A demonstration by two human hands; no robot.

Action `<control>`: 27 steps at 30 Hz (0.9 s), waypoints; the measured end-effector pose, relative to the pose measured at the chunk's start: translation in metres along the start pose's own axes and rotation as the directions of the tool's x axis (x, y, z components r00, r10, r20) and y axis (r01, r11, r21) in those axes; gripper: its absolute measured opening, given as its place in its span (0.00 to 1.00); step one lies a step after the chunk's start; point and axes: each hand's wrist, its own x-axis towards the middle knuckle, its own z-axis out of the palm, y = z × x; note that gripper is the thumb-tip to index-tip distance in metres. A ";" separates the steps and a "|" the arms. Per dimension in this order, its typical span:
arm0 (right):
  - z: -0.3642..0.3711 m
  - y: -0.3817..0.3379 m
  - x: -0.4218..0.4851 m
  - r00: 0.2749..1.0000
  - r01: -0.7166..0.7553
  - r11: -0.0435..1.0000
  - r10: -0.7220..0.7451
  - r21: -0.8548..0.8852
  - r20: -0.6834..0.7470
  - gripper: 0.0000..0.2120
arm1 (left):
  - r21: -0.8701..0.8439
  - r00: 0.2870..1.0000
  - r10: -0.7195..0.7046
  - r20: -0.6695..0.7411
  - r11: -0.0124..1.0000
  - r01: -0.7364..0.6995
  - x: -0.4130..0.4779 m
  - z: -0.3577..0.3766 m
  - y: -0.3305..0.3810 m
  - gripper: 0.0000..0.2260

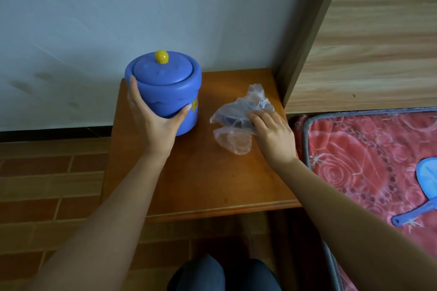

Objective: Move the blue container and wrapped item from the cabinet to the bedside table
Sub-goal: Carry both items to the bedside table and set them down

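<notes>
Left hand (156, 123) gripping blue container (170, 87), right hand (272, 132) on wrapped item (238, 113)

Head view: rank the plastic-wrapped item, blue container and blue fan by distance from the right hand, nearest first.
1. Wrapped item: under the right hand, touching, on the table.
2. Blue container: to the left, gripped by the left hand.
3. Blue fan: to the right, on the red bedding, farthest.

A pale wall (94, 19) stands behind. A wooden headboard (369, 38) rises at right. Below it lies a red patterned blanket (354, 172). Brown brick-pattern floor (52, 184) shows at left.
</notes>
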 end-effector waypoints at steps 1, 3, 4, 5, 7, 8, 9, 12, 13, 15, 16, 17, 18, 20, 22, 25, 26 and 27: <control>0.002 0.000 0.001 1.000 0.005 1.000 -0.005 0.005 0.002 0.10 | -0.011 1.000 -0.011 -0.004 1.000 0.011 0.000 0.002 -0.002 0.46; 0.006 -0.001 0.001 1.000 0.017 1.000 -0.018 0.012 0.015 0.09 | -0.006 1.000 -0.018 -0.008 1.000 0.018 -0.001 0.004 -0.005 0.47; 0.009 -0.001 0.000 0.999 0.018 1.000 -0.018 0.014 0.027 0.09 | -0.001 1.000 -0.019 -0.006 1.000 0.019 -0.002 0.005 -0.006 0.47; 0.012 0.000 -0.002 0.999 0.009 1.000 -0.010 0.015 0.047 0.09 | -0.001 1.000 -0.024 0.000 1.000 0.024 -0.002 0.006 -0.008 0.47; 0.018 0.000 -0.006 0.994 -0.021 1.000 0.019 0.012 0.110 0.13 | -0.024 0.999 -0.036 0.014 0.999 0.036 0.000 0.008 -0.014 0.48; 0.021 -0.001 -0.007 0.989 -0.036 0.999 0.034 0.012 0.142 0.15 | -0.044 0.999 -0.042 0.019 0.998 0.042 0.001 0.009 -0.017 0.49; 0.024 -0.001 -0.009 0.985 -0.051 0.999 0.048 0.014 0.168 0.16 | -0.071 0.999 -0.047 0.023 0.996 0.048 0.001 0.011 -0.021 0.50; 0.028 -0.004 -0.015 0.965 -0.086 0.996 0.077 0.026 0.250 0.19 | -0.137 0.996 -0.084 0.032 0.987 0.088 -0.003 0.013 -0.025 0.51; 0.028 -0.004 -0.017 0.957 -0.093 0.995 0.081 0.029 0.279 0.20 | -0.144 0.994 -0.105 0.034 0.984 0.109 -0.006 0.012 -0.026 0.51; 0.025 -0.005 -0.018 0.937 -0.114 0.993 0.097 0.033 0.336 0.21 | -0.152 0.988 -0.152 0.028 0.976 0.154 -0.011 0.009 -0.029 0.52; 0.023 -0.005 -0.017 0.925 -0.128 0.991 0.108 0.033 0.365 0.22 | -0.154 0.984 -0.176 0.027 0.972 0.178 -0.013 0.007 -0.031 0.52; 0.021 -0.005 -0.016 0.911 -0.142 0.989 0.118 0.031 0.395 0.23 | -0.152 0.980 -0.198 0.027 0.968 0.200 -0.015 0.006 -0.031 0.52; 0.018 -0.005 -0.016 0.897 -0.152 0.988 0.126 0.029 0.423 0.24 | -0.149 0.977 -0.212 0.030 0.965 0.214 -0.015 0.005 -0.031 0.53; 0.014 -0.006 -0.016 0.874 -0.167 0.986 0.136 0.025 0.467 0.27 | -0.153 0.972 -0.231 0.038 0.960 0.234 -0.016 0.004 -0.027 0.52; 0.010 -0.007 -0.018 0.850 -0.186 0.983 0.154 0.014 0.504 0.30 | -0.166 0.966 -0.253 0.045 0.952 0.257 -0.015 0.004 -0.022 0.53; 0.004 -0.009 -0.019 0.830 -0.228 0.974 0.190 0.008 0.524 0.33 | -0.166 0.960 -0.276 0.049 0.945 0.281 -0.014 0.006 -0.018 0.52; 0.002 -0.010 -0.019 0.825 -0.247 0.969 0.205 0.009 0.526 0.34 | -0.157 0.958 -0.284 0.048 0.945 0.288 -0.015 0.007 -0.016 0.52; 0.001 -0.010 -0.019 0.820 -0.267 0.964 0.222 0.009 0.528 0.34 | -0.146 0.954 -0.296 0.049 0.943 0.300 -0.016 0.007 -0.015 0.51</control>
